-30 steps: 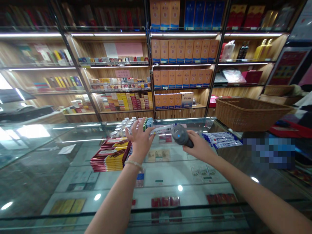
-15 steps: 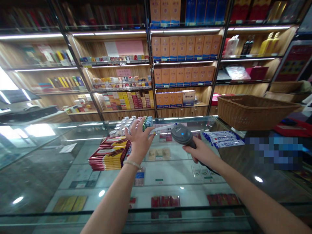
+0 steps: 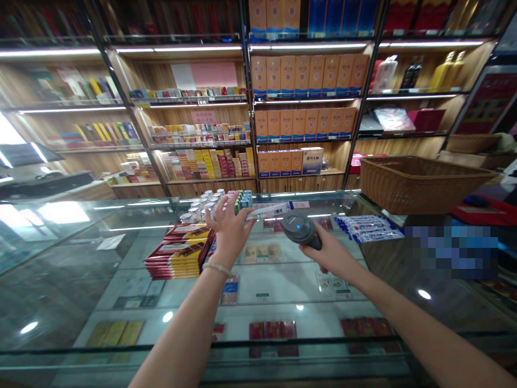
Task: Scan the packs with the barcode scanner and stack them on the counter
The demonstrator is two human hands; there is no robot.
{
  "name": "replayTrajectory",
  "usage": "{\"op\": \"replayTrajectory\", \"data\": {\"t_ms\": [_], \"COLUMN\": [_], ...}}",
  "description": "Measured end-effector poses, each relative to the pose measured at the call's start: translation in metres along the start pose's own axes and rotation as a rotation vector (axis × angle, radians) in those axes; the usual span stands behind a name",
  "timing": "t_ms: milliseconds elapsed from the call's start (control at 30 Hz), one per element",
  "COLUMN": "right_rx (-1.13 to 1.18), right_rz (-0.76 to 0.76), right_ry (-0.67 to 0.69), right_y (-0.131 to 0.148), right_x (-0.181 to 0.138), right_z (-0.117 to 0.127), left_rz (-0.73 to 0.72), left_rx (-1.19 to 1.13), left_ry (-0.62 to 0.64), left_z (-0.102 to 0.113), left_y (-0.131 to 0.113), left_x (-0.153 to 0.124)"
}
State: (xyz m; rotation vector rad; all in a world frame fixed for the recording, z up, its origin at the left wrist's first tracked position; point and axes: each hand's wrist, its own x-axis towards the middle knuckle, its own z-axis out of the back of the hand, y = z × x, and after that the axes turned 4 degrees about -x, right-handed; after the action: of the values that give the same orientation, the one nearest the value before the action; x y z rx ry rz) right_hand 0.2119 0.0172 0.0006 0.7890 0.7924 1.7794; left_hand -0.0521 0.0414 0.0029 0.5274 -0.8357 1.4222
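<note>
Between thumb and fingers, my left hand (image 3: 228,230) grips one end of a slim white packet (image 3: 271,212) with a blue tip and a barcode on its side. The packet lies nearly level above the glass counter. My right hand (image 3: 333,252) is wrapped round the handle of a grey barcode scanner (image 3: 298,228); a blue light glows on its top. The scanner's head is just below the packet's right end, close to it. Left of my left hand lie stacked red and yellow chocolate packs (image 3: 177,257), and small clear-and-silver containers (image 3: 202,207) stand behind it.
Several slim blue-and-white packets (image 3: 369,228) lie on the counter at right. Beyond them stands a wicker basket (image 3: 420,186). The glass counter (image 3: 283,302) has goods on display underneath. Shelves of orange boxes (image 3: 301,75) line the back wall.
The scanner and my right hand have shifted slightly down and left, so more of the packet's right end shows. My left hand keeps its hold on the packet.
</note>
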Motion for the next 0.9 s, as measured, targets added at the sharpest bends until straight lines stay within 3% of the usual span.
{"op": "replayTrajectory", "data": {"t_ms": [267, 567, 900], "right_rx": [-0.068, -0.130, -0.537], "right_rz": [-0.012, 0.167, 0.304], "right_ry": [-0.049, -0.141, -0.142], "right_y": [-0.001, -0.016, -0.020], "right_x": [0.001, 0.004, 0.008], "right_z": [-0.001, -0.005, 0.000], "left_rz": [-0.005, -0.006, 0.005], "left_rx": [0.000, 0.005, 0.003], "left_ry": [-0.002, 0.004, 0.015], "left_z": [0.000, 0.000, 0.001], "left_y": [0.000, 0.000, 0.000], "left_x": [0.000, 0.000, 0.001]}}
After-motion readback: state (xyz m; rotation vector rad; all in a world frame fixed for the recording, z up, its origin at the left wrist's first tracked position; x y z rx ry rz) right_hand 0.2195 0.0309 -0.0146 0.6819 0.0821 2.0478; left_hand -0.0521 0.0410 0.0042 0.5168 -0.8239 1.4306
